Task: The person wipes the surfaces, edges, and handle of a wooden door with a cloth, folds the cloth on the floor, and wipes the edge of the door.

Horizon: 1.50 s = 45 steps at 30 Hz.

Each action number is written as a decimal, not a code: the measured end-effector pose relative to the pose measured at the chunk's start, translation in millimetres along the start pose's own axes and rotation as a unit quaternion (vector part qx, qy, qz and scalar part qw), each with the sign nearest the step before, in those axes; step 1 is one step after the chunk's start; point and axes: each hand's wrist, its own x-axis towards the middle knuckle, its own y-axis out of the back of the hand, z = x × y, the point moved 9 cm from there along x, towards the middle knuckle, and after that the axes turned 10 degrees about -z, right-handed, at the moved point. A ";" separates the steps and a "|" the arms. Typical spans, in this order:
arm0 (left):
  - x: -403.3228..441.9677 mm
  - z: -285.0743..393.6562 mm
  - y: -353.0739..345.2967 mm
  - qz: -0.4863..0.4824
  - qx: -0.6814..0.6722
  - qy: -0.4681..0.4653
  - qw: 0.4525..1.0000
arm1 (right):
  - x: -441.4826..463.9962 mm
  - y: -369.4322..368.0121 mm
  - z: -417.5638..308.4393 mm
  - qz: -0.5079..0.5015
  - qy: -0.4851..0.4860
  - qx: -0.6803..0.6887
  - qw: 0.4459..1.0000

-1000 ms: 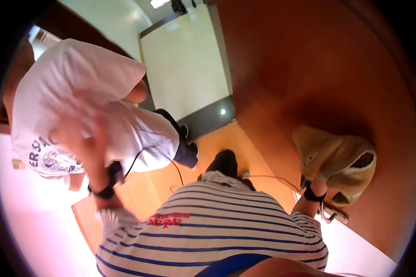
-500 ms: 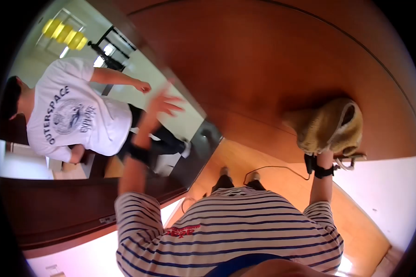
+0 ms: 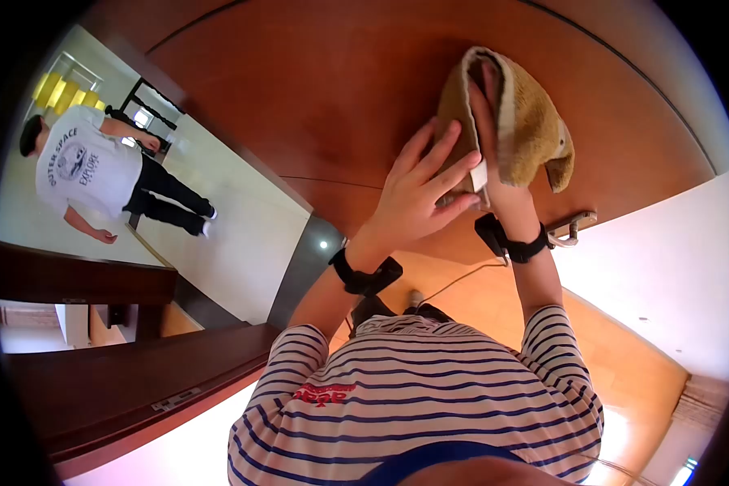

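A brown, plush cloth (image 3: pixel 535 121) with a pale edge is folded around my right hand (image 3: pixel 484 113), against the wooden door panel. Through the fold's opening I see some of that hand's fingers, stretched upward; the rest are covered, and the cloth stays on the hand. My left hand (image 3: pixel 425 182) lies against the cloth's left side, fingers spread and thumb apart, touching its pale edge. Both wrists wear black straps with small boxes.
The large brown wooden door (image 3: pixel 340 89) fills the upper view, with a metal handle (image 3: pixel 573 227) at its lower right edge. Another person (image 3: pixel 97 162) in a white shirt stands beyond the doorway at left. A dark wooden ledge (image 3: pixel 138 364) runs lower left; a cable (image 3: pixel 462 279) hangs below my hands.
My left hand has come from the left over to the cloth. My right hand and the cloth have moved up and left. The other person is farther off, and the view has shifted.
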 end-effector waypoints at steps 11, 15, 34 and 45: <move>-54.2 -128.5 126.8 0.126 0.251 0.086 0.956 | 132.2 -156.6 -64.6 -0.013 0.055 0.049 0.997; -88.8 -195.7 179.0 0.166 0.312 0.108 0.929 | 154.2 -277.4 -64.9 -0.034 0.053 -0.120 0.991; -349.5 -332.4 242.0 -0.061 -0.114 0.394 0.910 | 9.2 -517.9 -99.4 -0.252 -0.206 0.117 0.938; -294.2 -365.6 330.4 -0.009 -0.090 0.297 0.951 | 124.1 -485.1 -142.0 -0.165 -0.097 -0.158 0.969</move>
